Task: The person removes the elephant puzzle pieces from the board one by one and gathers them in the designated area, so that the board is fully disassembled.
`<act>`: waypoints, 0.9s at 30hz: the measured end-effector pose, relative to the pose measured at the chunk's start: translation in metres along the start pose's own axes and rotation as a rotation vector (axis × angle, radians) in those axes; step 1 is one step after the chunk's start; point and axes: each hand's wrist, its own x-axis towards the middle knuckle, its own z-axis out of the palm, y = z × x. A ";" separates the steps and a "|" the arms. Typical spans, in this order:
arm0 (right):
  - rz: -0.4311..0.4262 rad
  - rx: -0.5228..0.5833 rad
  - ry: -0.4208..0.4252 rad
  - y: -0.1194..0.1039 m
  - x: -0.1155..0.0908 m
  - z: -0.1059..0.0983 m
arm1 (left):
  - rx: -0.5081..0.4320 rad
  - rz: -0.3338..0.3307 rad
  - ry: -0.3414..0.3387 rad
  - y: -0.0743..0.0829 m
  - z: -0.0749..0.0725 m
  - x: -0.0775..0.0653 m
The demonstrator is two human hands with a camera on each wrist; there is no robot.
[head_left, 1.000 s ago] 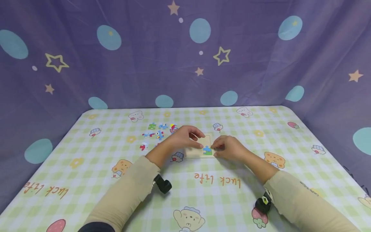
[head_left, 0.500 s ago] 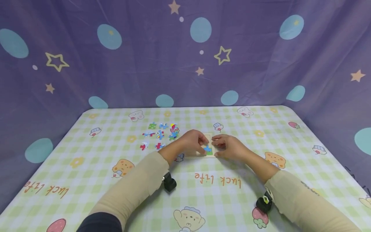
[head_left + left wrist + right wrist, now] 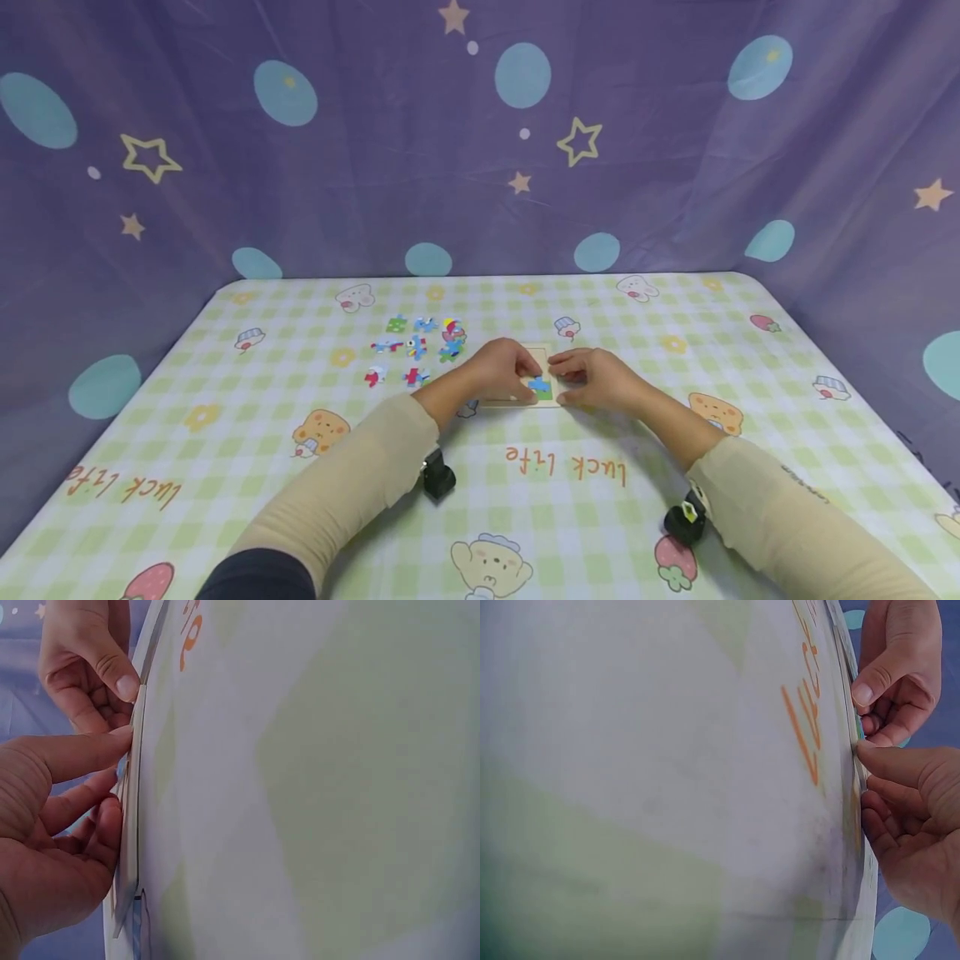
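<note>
A small wooden puzzle tray (image 3: 547, 357) lies on the cloth between the two hands. In its near right corner sits a blue-and-green jigsaw piece (image 3: 540, 387). My left hand (image 3: 501, 369) reaches over the tray from the left, thumb and fingers spaced apart around the piece's left and far sides. At the tray's right edge rests my right hand (image 3: 602, 380), its thumb low by the near corner and its fingers farther up. The left wrist view shows the left thumb against the tray's near edge (image 3: 133, 825), with fingertips over its face. The left hand hides much of the tray.
Several loose jigsaw pieces (image 3: 416, 346) in blue, red and green lie left of the tray, close to the left forearm. A checked, printed tablecloth (image 3: 585, 517) covers the table. A purple curtain (image 3: 405, 167) hangs behind it.
My left hand has moved right and down onto the tray, its fingertips now at the blue-and-green piece. More loose pieces show behind it. The right hand has stayed at the tray's right edge.
</note>
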 end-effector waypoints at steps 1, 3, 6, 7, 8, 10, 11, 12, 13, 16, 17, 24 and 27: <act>0.002 0.001 0.000 0.000 0.000 0.000 | -0.009 0.004 0.007 0.000 0.000 0.000; 0.009 0.004 0.001 0.001 0.000 0.000 | -0.048 0.012 0.019 0.000 0.001 -0.001; 0.012 0.017 0.005 0.000 0.000 0.000 | -0.114 0.035 0.038 -0.001 0.002 -0.002; 0.006 0.016 0.004 0.000 0.000 0.000 | -0.135 0.042 0.045 -0.001 0.002 -0.003; 0.004 0.018 0.004 0.000 0.000 0.000 | -0.152 0.049 0.051 -0.001 0.002 -0.003; 0.002 0.023 0.002 -0.001 0.000 -0.001 | -0.174 0.060 0.064 -0.002 0.002 -0.004; 0.003 0.023 0.001 -0.001 0.000 -0.001 | -0.188 0.059 0.070 -0.002 0.002 -0.004; 0.005 0.025 -0.001 -0.001 0.000 -0.001 | -0.204 0.058 0.075 -0.002 0.003 -0.005; 0.006 0.026 -0.001 -0.001 0.000 -0.001 | -0.223 0.050 0.078 -0.004 0.003 -0.005; 0.009 0.029 -0.004 -0.001 0.000 -0.001 | -0.269 0.023 0.090 -0.008 0.004 -0.004; 0.010 0.029 -0.004 -0.002 0.000 -0.001 | -0.284 0.015 0.095 -0.009 0.004 -0.005; 0.032 0.022 0.001 -0.002 0.001 0.000 | -0.327 -0.017 0.115 -0.016 0.003 -0.011; 0.026 0.014 0.001 -0.002 0.001 0.001 | -0.349 -0.014 0.115 -0.019 0.001 -0.014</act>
